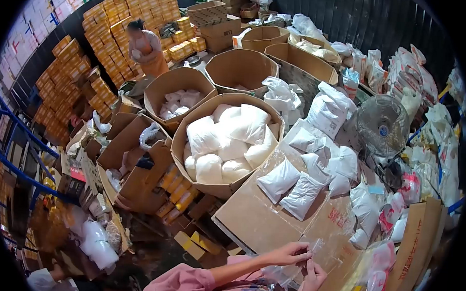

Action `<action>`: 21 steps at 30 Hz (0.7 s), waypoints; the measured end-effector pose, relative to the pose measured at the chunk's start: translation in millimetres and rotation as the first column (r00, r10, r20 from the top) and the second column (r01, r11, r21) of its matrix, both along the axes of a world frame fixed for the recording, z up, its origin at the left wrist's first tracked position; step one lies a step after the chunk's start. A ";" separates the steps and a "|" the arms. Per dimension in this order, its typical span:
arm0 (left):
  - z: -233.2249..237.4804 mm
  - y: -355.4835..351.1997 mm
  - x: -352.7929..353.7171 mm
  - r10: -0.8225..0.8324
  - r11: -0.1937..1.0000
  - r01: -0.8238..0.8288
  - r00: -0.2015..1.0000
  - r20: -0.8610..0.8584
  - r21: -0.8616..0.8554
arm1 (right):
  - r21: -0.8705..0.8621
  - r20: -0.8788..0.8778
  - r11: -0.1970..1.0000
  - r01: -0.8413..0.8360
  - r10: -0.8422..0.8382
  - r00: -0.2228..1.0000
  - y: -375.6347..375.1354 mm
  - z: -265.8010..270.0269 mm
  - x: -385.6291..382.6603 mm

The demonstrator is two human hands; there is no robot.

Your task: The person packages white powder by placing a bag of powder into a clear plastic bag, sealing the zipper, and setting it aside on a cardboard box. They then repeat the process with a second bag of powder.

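**At the worktop, a clear bag pinched two-handed**

Near the front edge of the cardboard worktop, your left hand and right hand both hold the clear bag, fingers closed on its thin film. Filled white bags lie further along the worktop. A round carton of plump white sacks stands just beyond. A fan stands to the right.

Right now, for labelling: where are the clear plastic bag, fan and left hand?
clear plastic bag [328,255], head view, its middle
fan [382,126], head view, grille centre
left hand [289,254], head view, knuckles
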State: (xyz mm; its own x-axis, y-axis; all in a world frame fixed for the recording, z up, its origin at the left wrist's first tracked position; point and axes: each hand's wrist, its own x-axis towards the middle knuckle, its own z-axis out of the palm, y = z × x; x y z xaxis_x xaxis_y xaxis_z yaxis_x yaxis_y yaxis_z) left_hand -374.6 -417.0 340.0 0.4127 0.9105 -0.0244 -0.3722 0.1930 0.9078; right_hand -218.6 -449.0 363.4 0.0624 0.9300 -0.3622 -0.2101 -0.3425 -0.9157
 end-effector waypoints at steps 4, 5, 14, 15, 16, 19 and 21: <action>-6.6 -2.2 1.7 0.010 0.999 -0.009 1.000 -0.011 0.034 | -0.116 0.198 0.985 -0.126 0.147 0.969 1.2 25.7 1.4; -7.0 -2.5 1.7 0.009 0.999 -0.008 1.000 -0.014 0.034 | -0.103 0.191 0.990 -0.101 0.120 0.974 0.8 26.7 -0.8; -13.3 -3.3 13.4 0.161 0.961 -0.083 0.943 -0.291 0.263 | 0.110 0.477 0.981 -0.160 0.089 0.874 -6.7 5.5 7.4; -11.4 -4.0 13.5 0.179 0.958 -0.085 0.923 -0.342 0.273 | 0.124 0.495 0.981 -0.152 0.071 0.866 -7.7 -2.4 6.7; -7.9 -5.4 13.5 0.194 0.955 -0.082 0.900 -0.391 0.283 | 0.287 0.463 0.946 -0.151 0.001 0.886 -3.5 -38.8 17.8; -7.4 -10.4 15.1 0.155 0.977 -0.090 0.923 -0.351 0.195 | 0.240 0.598 0.935 -0.261 0.069 0.798 -0.1 -26.6 20.4; -15.5 -8.3 19.6 0.133 0.978 -0.065 0.924 -0.359 0.196 | 0.093 0.568 0.948 -0.306 0.202 0.798 1.7 -17.1 23.1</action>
State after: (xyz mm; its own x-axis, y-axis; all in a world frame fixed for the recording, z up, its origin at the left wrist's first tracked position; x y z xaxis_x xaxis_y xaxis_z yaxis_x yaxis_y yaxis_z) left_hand -355.1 -425.2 324.5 0.3133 0.9496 0.0079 -0.0135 -0.0039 0.9999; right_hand -195.5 -447.3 346.3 -0.0467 0.9836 -0.1742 0.4123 -0.1398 -0.9002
